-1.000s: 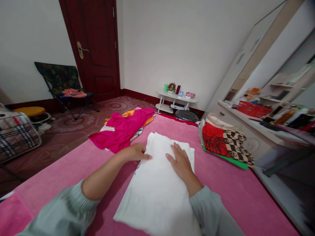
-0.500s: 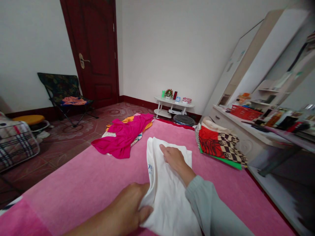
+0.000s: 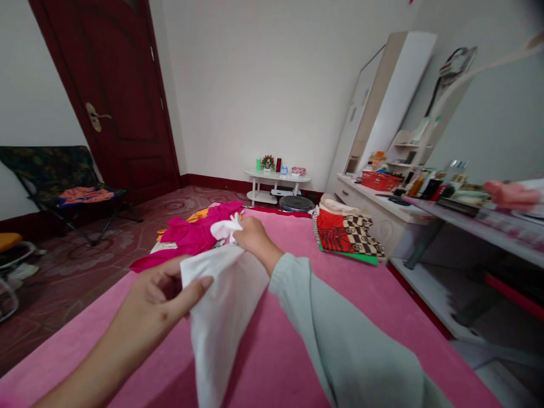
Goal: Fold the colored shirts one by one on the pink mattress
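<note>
A white garment (image 3: 221, 306) hangs lifted above the pink bed cover (image 3: 272, 362). My left hand (image 3: 161, 294) pinches its near edge between thumb and fingers. My right hand (image 3: 253, 235) is closed on its far end, held out over the bed. The cloth sags between the two hands and drops down in front.
A magenta garment (image 3: 191, 238) on other clothes lies at the bed's far left. A stack of folded clothes (image 3: 346, 235) sits at the far right. A folding chair (image 3: 55, 181), a dark red door (image 3: 106, 102), a small white table (image 3: 276, 184) and a cluttered dresser (image 3: 399, 192) surround the bed.
The white garment lay flat under both hands; both hands have gripped it and raised it off the bed. My view has swung up and to the right.
</note>
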The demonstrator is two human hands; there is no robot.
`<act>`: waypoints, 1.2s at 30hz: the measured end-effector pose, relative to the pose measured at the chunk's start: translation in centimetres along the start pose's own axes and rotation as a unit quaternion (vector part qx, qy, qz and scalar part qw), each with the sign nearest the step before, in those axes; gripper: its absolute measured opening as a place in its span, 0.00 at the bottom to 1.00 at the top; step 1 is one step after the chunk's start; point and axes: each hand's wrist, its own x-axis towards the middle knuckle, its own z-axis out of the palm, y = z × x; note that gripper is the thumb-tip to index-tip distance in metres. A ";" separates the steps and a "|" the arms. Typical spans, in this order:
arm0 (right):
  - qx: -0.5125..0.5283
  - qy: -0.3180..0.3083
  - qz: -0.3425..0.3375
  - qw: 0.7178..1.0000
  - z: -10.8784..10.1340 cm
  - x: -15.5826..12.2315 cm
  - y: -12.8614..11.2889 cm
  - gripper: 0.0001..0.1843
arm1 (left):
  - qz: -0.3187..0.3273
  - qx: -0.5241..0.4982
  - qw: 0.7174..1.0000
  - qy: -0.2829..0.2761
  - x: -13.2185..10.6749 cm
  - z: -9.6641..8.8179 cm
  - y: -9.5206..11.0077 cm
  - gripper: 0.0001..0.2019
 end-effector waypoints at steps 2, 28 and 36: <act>0.102 0.041 0.002 0.994 -2.3 0.8 -0.4 0.07 | 0.073 0.041 0.996 0.010 0.5 -0.2 3.3 0.12; 0.217 0.157 0.100 0.958 -2.3 -7.4 23.0 0.19 | 0.182 0.268 0.932 -0.161 7.5 11.5 -10.1 0.16; 0.224 0.209 0.103 0.946 -2.0 -5.7 22.4 0.24 | 0.150 0.357 0.904 -0.181 11.7 12.3 -14.2 0.29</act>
